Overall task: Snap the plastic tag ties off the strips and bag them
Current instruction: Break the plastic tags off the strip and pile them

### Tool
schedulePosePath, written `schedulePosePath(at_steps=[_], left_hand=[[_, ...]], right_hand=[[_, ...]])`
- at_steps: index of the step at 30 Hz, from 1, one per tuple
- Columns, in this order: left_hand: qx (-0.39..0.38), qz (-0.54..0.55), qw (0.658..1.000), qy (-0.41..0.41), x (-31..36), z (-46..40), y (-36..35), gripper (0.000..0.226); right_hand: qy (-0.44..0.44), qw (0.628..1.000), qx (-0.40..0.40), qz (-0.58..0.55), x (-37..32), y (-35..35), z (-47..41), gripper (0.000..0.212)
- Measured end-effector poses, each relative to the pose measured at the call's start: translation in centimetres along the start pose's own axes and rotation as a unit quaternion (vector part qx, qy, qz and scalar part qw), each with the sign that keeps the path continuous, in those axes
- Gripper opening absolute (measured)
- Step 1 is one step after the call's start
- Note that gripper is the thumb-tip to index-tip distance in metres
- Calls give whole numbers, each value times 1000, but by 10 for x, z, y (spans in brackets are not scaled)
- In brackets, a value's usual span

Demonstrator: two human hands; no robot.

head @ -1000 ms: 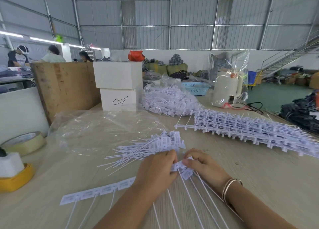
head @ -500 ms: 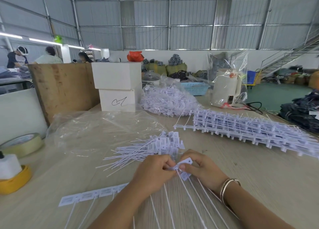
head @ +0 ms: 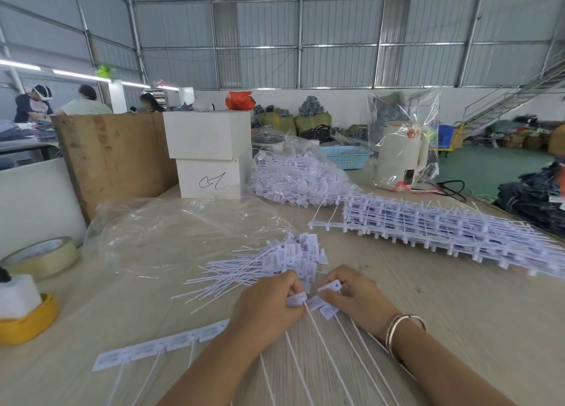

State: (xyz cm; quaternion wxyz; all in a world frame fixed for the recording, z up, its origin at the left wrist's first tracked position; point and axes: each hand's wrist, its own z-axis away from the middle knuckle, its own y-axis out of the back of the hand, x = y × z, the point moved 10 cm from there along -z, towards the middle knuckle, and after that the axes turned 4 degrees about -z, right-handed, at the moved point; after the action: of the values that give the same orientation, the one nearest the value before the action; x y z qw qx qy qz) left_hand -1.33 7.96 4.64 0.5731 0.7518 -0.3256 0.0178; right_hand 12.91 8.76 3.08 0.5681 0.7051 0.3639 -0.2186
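Note:
A strip of white tag ties [head: 171,344] lies across the near table, its thin tails running toward me. My left hand [head: 269,308] pinches one tag head at the strip's right end. My right hand [head: 356,301] pinches the neighbouring tag heads just to the right. A small gap shows between the two pinched pieces. Just beyond my hands lies a loose pile of separated ties [head: 275,262]. A clear plastic bag [head: 171,228] lies flat further left. A stack of uncut strips [head: 452,231] stretches along the right side.
A bag filled with ties [head: 296,176] sits behind the pile, next to two stacked white boxes [head: 211,155]. A tape roll [head: 42,256] and a yellow dispenser [head: 24,320] are at the left edge. A wrapped white appliance [head: 400,158] stands at the back right.
My hands have drawn slightly apart, opening a gap between the tag head in my left hand and those in my right. The strip's tails shifted a little.

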Motion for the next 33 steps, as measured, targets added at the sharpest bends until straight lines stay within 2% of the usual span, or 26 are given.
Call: schedulePosePath(at_steps=[3,9,12,17,21,24,26,28,31,33], left_hand=[[17,-60,998,-17,6,0,4,15],[18,-106,994,-29,12,-3,2,40],[25,-141,988,-63,27,-9,3,42],[13,-176,977,-117,49,-17,-3,37],[-25,-132,981,-138,52,-26,-5,40],[-92,-26,991,-93,34,-30,-9,36],[-93,8,993,-77,24,-29,-7,24],[-82,27,994,-68,18,-25,-4,23],[-58,-6,995,-87,17,-15,-5,43],[-40,-51,991,-115,20,-10,-5,48]], right_hand=[[-6,1000,13,17,3,2,-4,25],[26,994,77,-68,-5,16,-2,21],[56,997,34,-38,-16,7,2,13],[55,998,-8,20,-18,-6,3,20],[34,998,-8,-53,-12,-1,1,15],[9,989,30,-142,-2,7,-1,21],[-1,983,41,-179,2,9,-3,21],[-13,984,43,-172,6,9,-4,22],[-21,985,39,-166,11,6,-5,22],[-19,985,39,-166,12,6,-5,22]])
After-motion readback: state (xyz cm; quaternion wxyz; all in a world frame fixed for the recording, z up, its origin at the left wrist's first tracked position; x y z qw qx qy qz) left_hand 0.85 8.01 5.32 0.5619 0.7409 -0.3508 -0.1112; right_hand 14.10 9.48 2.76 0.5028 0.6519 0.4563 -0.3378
